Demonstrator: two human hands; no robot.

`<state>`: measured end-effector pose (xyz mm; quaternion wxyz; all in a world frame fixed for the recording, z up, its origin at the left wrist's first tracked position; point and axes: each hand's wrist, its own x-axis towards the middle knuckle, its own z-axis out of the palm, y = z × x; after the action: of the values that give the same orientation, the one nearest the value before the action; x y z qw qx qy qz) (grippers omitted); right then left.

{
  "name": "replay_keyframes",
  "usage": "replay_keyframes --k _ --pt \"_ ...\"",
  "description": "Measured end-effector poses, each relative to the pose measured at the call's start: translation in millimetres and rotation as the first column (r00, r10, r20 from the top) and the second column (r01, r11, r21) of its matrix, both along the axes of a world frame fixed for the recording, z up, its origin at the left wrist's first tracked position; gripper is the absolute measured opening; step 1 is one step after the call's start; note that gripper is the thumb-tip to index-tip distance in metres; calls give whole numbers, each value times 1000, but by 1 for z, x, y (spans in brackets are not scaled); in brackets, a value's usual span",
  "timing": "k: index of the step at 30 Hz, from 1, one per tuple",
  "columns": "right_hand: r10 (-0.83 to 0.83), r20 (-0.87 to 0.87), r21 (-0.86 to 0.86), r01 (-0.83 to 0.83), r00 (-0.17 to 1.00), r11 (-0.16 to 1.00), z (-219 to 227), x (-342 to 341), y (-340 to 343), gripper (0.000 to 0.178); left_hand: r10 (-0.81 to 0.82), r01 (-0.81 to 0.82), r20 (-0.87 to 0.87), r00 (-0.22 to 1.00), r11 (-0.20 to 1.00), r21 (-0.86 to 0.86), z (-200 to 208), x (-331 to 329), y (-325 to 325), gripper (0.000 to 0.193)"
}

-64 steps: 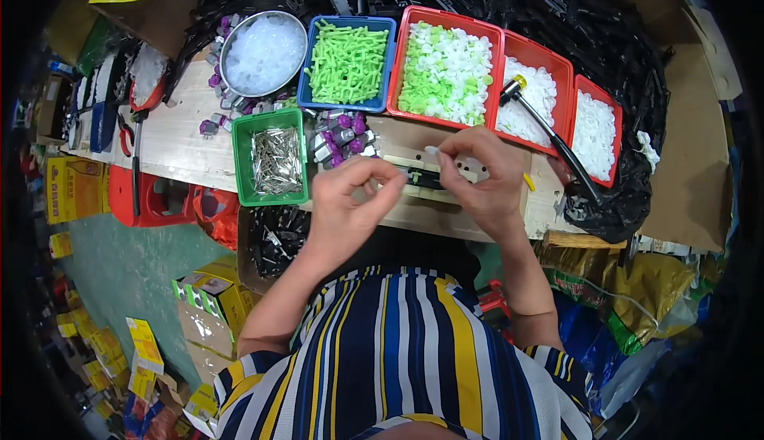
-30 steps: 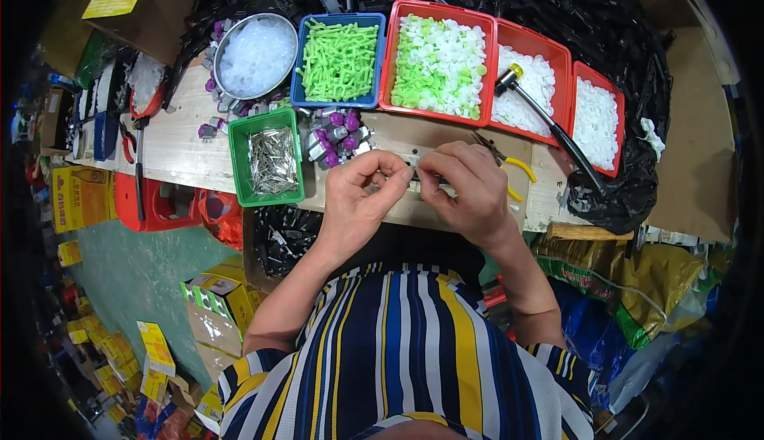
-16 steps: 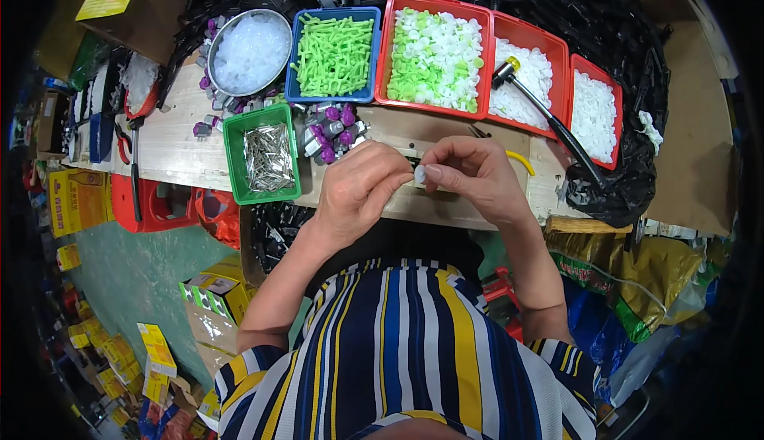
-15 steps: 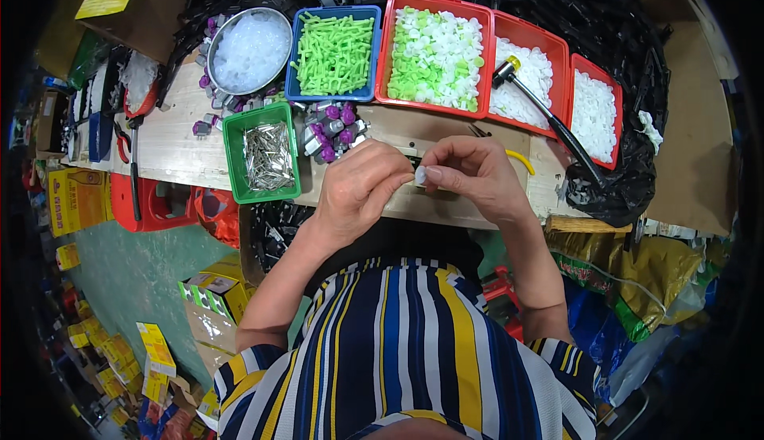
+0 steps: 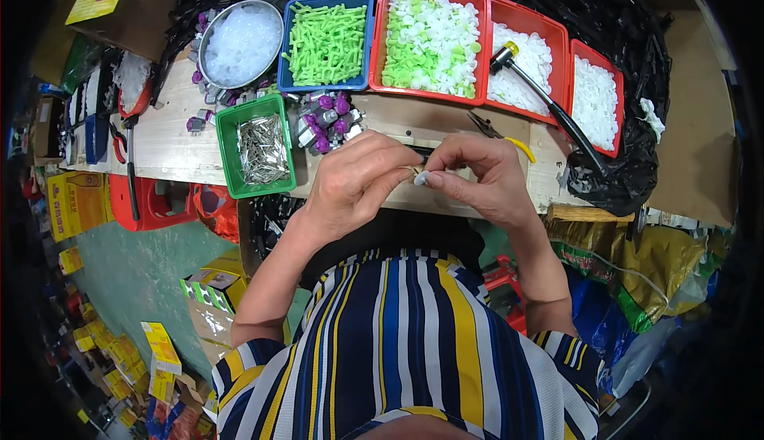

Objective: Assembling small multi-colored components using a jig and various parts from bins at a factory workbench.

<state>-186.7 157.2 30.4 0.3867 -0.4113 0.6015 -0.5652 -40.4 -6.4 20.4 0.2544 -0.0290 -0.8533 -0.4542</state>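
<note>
Above the near edge of the wooden bench my two hands meet. My right hand pinches a small whitish round plastic piece between thumb and forefinger. Close against it, my left hand is closed with thumb and forefinger pressed together; a thin bit shows at its fingertips, too small to name. Behind the hands lie pliers with a yellow handle. Left of my left hand stand a green bin of metal pins and a pile of grey and purple parts.
Along the back stand a metal bowl of clear pieces, a blue bin of green sticks, and red bins of white and green caps. A hammer leans across the bins at right, by a black plastic bag. Black parts heap behind.
The view has shifted slightly, and more of the pliers shows. Both hands stay together; the whitish piece has tilted to show its round face.
</note>
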Motion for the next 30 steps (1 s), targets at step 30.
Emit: replay_keyframes --k 30 --pt "-91 -924 -61 92 371 994 -45 13 -9 14 228 -251 -106 968 858 -449 -65 19 31 35"
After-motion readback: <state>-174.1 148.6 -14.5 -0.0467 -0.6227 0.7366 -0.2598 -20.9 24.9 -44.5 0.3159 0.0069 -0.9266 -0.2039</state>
